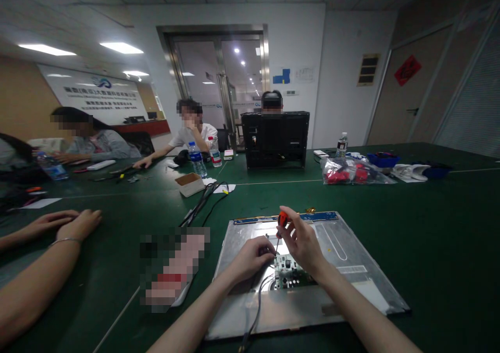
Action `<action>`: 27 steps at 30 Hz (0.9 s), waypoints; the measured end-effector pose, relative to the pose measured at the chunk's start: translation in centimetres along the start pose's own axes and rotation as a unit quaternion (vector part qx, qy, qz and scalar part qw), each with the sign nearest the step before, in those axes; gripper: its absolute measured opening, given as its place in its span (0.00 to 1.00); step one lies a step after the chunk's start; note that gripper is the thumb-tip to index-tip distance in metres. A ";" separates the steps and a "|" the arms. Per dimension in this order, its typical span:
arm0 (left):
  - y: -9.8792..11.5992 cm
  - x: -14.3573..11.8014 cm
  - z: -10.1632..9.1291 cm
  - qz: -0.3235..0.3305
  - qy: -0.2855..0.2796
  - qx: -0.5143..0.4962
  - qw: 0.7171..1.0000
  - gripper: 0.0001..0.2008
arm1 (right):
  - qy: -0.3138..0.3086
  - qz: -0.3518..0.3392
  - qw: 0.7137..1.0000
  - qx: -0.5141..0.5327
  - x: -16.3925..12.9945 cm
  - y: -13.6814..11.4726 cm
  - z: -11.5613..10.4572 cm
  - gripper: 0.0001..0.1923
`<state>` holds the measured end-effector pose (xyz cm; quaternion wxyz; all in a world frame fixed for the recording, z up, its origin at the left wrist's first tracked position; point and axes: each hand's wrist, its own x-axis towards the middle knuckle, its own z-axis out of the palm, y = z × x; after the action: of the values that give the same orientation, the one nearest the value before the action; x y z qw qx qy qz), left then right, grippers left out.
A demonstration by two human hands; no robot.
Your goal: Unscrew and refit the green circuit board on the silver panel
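Orange-handled, the screwdriver (282, 219) gripped by the right hand (306, 241) pointed at the far-left corner of the circuit board (288, 264), the left hand (253, 256) curled there, its hold unclear, in apparent screw work calling for steady turning.

- Screwdriver (283, 218): orange-red + blk handle, grey shaft
- Panel (353, 246): silver-grey, bright wht glare
- Edge strip (324, 216): blue
- Circuit board (287, 277): green w/ wht + blk spots
- Cable (259, 301): blk
- Table (390, 228): dk green, thin pale lines
- Upright unit (277, 139): blk
- L bottle (197, 161): blue cap + label
- Mid bottle (214, 155): red cap, red/wht label
- R bottle (342, 145): wht cap, dk label
- Bag (375, 177): clear, red inside
- Tray (382, 162): blue
- Door (412, 92): beige-brown w/ red diamond (407, 70)
- Wall sign (96, 93): wht, blue logo, dk lettering
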<state>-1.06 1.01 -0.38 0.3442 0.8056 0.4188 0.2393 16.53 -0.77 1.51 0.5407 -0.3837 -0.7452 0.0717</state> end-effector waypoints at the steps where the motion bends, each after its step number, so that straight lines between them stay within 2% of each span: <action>1: 0.0 0.0 0.0 0.000 0.001 -0.001 1.000 0.04 | 0.006 -0.001 1.000 -0.001 0.0 0.1 0.0 0.20; 4: 0.0 -0.1 0.0 -0.001 0.002 -0.006 1.000 0.04 | 0.010 0.002 1.000 -0.002 0.0 0.0 -0.1 0.19; 12: 0.3 0.0 -0.1 0.000 0.002 0.009 1.000 0.04 | -0.020 0.023 1.000 -0.003 0.1 -0.5 -0.1 0.24; 17: 0.3 0.0 0.0 0.001 0.004 0.012 1.000 0.04 | -0.004 0.008 1.000 0.008 0.2 -0.3 -0.1 0.21; 21: 0.2 0.0 0.0 0.000 0.006 0.020 1.000 0.04 | 0.003 -0.008 0.999 -0.046 0.8 -0.3 -0.5 0.16; 23: 0.2 0.0 0.0 -0.003 0.006 0.020 1.000 0.05 | -0.022 -0.005 0.996 -0.082 1.7 -0.6 -0.8 0.15; 27: 0.2 -0.1 0.0 -0.013 0.010 0.021 1.000 0.05 | -0.125 0.006 0.977 -0.172 4.3 -1.7 -1.6 0.12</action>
<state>-0.96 0.83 -0.25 0.3258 0.8048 0.4377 0.2335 16.55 0.35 6.22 0.3689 -0.4637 -0.8055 -0.0072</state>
